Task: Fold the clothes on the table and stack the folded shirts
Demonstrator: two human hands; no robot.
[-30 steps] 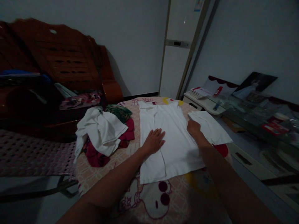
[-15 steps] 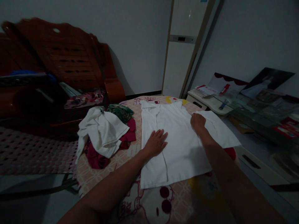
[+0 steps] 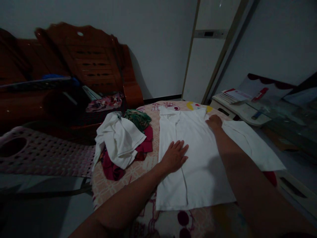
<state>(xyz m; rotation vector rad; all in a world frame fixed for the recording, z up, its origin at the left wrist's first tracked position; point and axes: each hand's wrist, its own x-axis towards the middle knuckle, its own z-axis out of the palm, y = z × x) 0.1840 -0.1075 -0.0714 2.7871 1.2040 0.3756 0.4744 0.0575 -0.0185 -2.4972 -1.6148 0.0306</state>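
Note:
A white shirt lies spread on a round table with a patterned cloth. Its left side is folded inward, and the right part, with a sleeve, reaches out past the table's right edge. My left hand rests flat on the folded left panel, fingers spread. At the upper right edge, near the shoulder, my right hand has its fingers closed on the shirt's fabric; the fingertips are partly hidden. To the left sits a heap of clothes: a crumpled white garment, a dark red one and a green patterned one.
A wooden bench stands behind at the left, with folded cloth on it. A woven chair touches the table's left side. At right are a white cabinet with papers and a glass shelf. A tall white unit stands behind.
The view has swung a little to the left. My right hand has slid up along the shirt's right edge toward the shoulder. My left hand stays flat on the same panel.

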